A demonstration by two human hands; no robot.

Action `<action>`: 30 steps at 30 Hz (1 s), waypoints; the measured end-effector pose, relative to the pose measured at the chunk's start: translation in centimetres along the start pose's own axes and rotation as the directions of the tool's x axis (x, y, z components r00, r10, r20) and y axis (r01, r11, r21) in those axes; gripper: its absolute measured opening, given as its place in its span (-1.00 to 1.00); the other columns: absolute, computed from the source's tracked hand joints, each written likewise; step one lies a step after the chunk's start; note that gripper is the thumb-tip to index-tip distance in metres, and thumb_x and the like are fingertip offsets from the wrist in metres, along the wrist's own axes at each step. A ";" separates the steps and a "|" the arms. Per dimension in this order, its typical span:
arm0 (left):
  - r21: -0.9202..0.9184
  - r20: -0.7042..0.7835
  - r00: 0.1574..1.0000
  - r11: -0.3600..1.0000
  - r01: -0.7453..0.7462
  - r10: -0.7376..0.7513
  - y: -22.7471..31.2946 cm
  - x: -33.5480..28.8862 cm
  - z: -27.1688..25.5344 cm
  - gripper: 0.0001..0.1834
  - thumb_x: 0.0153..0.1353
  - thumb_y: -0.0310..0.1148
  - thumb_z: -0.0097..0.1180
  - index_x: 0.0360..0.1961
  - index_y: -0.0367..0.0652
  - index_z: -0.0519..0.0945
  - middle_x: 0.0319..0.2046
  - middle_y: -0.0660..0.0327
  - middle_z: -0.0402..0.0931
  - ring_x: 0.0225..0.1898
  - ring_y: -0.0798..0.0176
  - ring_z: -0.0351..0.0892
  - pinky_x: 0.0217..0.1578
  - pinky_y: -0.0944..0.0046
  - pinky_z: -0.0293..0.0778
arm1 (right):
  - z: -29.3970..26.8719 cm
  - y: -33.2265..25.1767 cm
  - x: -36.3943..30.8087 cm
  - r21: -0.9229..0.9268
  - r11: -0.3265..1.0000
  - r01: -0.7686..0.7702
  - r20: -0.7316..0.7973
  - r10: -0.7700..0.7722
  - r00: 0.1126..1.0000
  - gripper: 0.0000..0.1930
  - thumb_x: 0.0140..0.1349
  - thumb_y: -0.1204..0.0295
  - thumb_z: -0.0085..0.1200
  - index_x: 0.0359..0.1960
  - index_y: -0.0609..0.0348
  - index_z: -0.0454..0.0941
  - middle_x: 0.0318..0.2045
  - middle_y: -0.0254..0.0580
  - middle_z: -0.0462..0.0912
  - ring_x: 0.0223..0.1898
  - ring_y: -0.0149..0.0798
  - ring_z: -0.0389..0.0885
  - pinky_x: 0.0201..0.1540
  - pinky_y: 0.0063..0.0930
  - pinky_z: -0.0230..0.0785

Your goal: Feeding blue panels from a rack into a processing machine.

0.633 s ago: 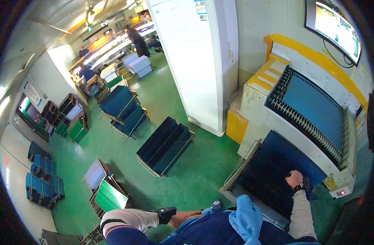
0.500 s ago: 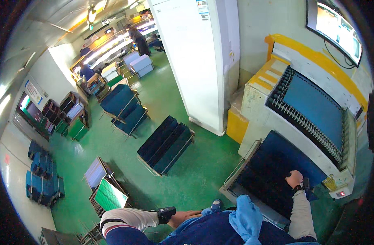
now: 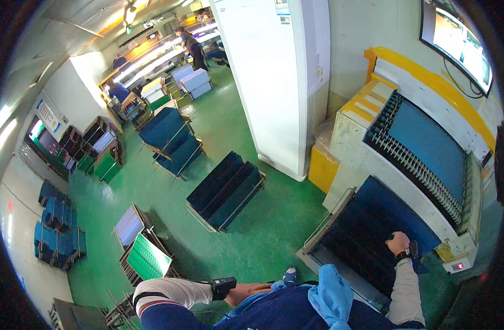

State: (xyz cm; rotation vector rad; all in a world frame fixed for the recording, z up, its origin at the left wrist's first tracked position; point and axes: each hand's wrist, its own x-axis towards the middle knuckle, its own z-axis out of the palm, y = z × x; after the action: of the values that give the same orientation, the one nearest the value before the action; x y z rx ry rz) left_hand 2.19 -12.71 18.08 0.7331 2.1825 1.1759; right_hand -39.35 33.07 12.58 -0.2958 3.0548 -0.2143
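My right hand is at the top of a rack packed with dark blue panels, its fingers curled at a panel's edge. The fingertips are partly lost against the dark panels. A dark band with a watch-like piece sits on that wrist. My left hand lies low in front of my body, fingers stretched out, holding nothing that I can see. A black device is strapped to the left wrist. Beside the rack stands a white machine, with a blue panel lying between its rows of rollers.
Several racks of dark panels stand on the green floor. A rack with a green panel is at my left. A tall white cabinet rises ahead. A screen hangs at right. People work at a lit bench behind.
The view has shifted slightly, so the room sits a little further right. My hands keep nearly the same places. The standing person at the far bench has changed posture.
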 end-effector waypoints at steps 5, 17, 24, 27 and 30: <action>0.015 -0.018 1.000 1.000 -0.022 0.022 -0.7 -0.1 0.8 0.14 -0.07 0.01 0.26 0.41 -0.17 -0.14 0.36 -0.23 -0.15 0.36 -0.24 -0.01 0.33 -0.09 0.04 | -0.1 -0.2 0.0 0.003 1.000 -0.018 0.036 0.017 0.999 -0.63 -0.22 0.25 0.34 -0.34 0.19 0.67 -0.30 0.08 0.66 -0.19 0.09 0.62 -0.10 -0.15 0.45; 0.039 -0.031 0.997 0.997 -0.062 0.063 -2.5 -0.6 2.4 0.35 -0.29 0.00 0.40 0.42 -0.15 -0.22 0.39 -0.20 -0.23 0.40 -0.22 -0.12 0.37 -0.07 -0.03 | -0.5 -0.6 -0.4 0.016 0.999 -0.045 0.071 0.044 0.997 -0.52 -0.18 0.24 0.36 -0.19 0.21 0.63 -0.16 0.07 0.64 -0.07 0.06 0.58 0.01 -0.17 0.42; -0.019 -0.030 0.994 0.994 -0.104 0.103 -1.6 0.0 1.3 0.37 -0.34 -0.02 0.42 0.42 -0.15 -0.22 0.40 -0.14 -0.24 0.42 -0.17 -0.20 0.37 -0.06 -0.03 | 0.6 0.5 0.1 0.001 0.999 -0.045 0.062 0.045 0.997 -0.48 -0.22 0.23 0.40 -0.14 0.14 0.63 -0.10 0.02 0.63 -0.03 0.00 0.58 0.04 -0.20 0.42; -0.072 -0.031 0.997 0.994 -0.077 0.075 0.3 0.4 -0.2 0.31 -0.27 -0.01 0.38 0.42 -0.16 -0.18 0.41 -0.11 -0.24 0.43 -0.15 -0.20 0.38 -0.05 -0.05 | 0.2 0.0 0.2 -0.031 0.999 -0.038 0.073 0.040 0.996 -0.48 -0.22 0.23 0.40 -0.15 0.13 0.64 -0.12 0.01 0.64 -0.04 0.00 0.59 0.04 -0.20 0.42; -0.043 0.025 0.999 0.999 -0.023 0.024 0.5 0.6 -0.6 0.24 -0.19 0.03 0.33 0.41 -0.17 -0.15 0.41 -0.11 -0.23 0.43 -0.15 -0.20 0.38 -0.05 -0.07 | -0.2 -0.6 0.2 -0.038 0.997 -0.061 0.078 0.064 0.995 -0.47 -0.22 0.22 0.39 -0.14 0.15 0.64 -0.13 0.02 0.64 -0.05 0.00 0.60 0.04 -0.21 0.42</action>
State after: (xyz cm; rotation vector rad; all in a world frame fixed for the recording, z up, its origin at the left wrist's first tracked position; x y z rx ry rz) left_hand 1.45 -12.36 18.68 0.7540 2.1269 1.2145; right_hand -39.45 32.47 12.81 -0.2054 2.9865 -0.1420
